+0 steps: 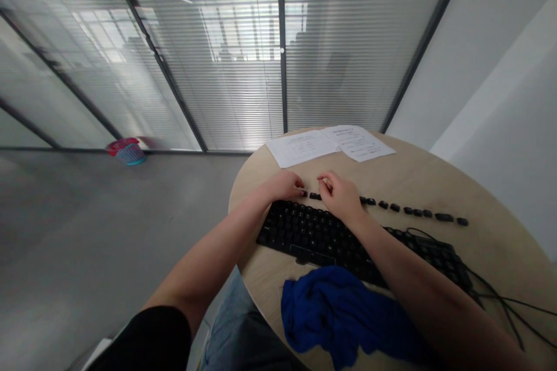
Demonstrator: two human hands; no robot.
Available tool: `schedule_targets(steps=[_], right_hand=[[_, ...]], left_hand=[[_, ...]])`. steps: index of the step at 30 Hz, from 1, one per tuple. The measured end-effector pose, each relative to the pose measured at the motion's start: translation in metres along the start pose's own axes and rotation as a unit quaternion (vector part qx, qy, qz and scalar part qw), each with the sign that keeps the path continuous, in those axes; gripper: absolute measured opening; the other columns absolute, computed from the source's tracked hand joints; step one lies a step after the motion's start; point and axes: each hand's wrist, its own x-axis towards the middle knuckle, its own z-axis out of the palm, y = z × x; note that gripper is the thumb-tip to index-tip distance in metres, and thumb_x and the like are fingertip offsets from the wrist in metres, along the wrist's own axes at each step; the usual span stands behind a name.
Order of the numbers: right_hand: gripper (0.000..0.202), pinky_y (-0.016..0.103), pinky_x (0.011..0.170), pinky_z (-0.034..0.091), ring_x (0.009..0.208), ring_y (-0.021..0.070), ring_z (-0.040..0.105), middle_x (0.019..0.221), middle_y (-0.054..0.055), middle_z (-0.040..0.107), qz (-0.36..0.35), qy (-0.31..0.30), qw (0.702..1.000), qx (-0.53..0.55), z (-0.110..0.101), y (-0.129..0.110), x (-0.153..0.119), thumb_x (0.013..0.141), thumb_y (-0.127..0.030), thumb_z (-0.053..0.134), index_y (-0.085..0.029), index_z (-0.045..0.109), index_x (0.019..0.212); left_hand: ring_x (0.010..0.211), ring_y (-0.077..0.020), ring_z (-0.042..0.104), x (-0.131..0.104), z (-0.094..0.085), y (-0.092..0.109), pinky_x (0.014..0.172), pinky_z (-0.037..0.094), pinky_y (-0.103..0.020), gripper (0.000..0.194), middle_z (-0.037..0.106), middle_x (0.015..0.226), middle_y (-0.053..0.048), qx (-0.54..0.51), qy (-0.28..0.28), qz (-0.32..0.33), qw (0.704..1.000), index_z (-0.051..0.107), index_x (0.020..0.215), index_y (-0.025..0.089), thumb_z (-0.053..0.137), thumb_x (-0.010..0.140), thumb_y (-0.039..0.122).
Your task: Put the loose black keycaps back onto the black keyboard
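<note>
A black keyboard (313, 226) lies across the round table, its top row of keys removed. Behind it runs a row of loose black keycaps (418, 212). My left hand (285, 184) is above the keyboard's far left corner, its fingers bent down and closed on a small keycap (304, 193) at the row's left end. Beside it, my right hand (340, 196) hovers over the row with thumb and fingers curled together; whether anything is in them is too small to tell. My right hand and forearm hide part of the row and of the keyboard.
A crumpled blue cloth (335, 313) lies at the near edge. Printed papers (304, 148) rest at the far edge. Black cables (496, 290) trail off right. A red and blue basket (129, 152) stands on the floor by the glass partition (235, 87).
</note>
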Motion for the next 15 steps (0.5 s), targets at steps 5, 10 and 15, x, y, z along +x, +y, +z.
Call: schedule_targets(steps=[5,10,15], right_hand=[[0.030,0.024,0.060,0.029,0.054,0.0123,0.046,0.059,-0.001,0.054,0.043,0.067,0.994,0.080,0.003,0.006,0.001,0.095,-0.036,0.045,-0.017,0.066,0.106],[0.028,0.023,0.059,0.029,0.051,0.0104,0.042,0.056,-0.004,0.050,0.045,0.088,0.988,0.123,0.005,0.010,0.002,0.094,-0.034,0.047,-0.017,0.066,0.104],[0.026,0.023,0.059,0.029,0.051,0.0098,0.041,0.054,-0.004,0.046,0.038,0.091,0.986,0.132,0.009,0.014,0.001,0.092,-0.033,0.051,-0.017,0.069,0.101]], left_hand=[[0.092,-0.0183,0.068,0.009,0.004,0.009,0.084,0.059,-0.039,0.028,0.070,0.104,-0.005,0.015,-0.033,0.000,0.999,0.068,0.108,0.016,0.066,0.096,0.041],[0.085,-0.0175,0.068,0.008,-0.004,0.011,0.082,0.057,-0.037,0.022,0.073,0.096,-0.005,0.006,0.001,-0.008,1.000,0.072,0.101,0.015,0.070,0.092,0.035],[0.083,-0.0180,0.070,-0.057,-0.026,0.005,0.081,0.053,-0.030,0.022,0.078,0.095,-0.005,-0.037,0.101,-0.010,0.994,0.078,0.109,0.020,0.067,0.091,0.026]])
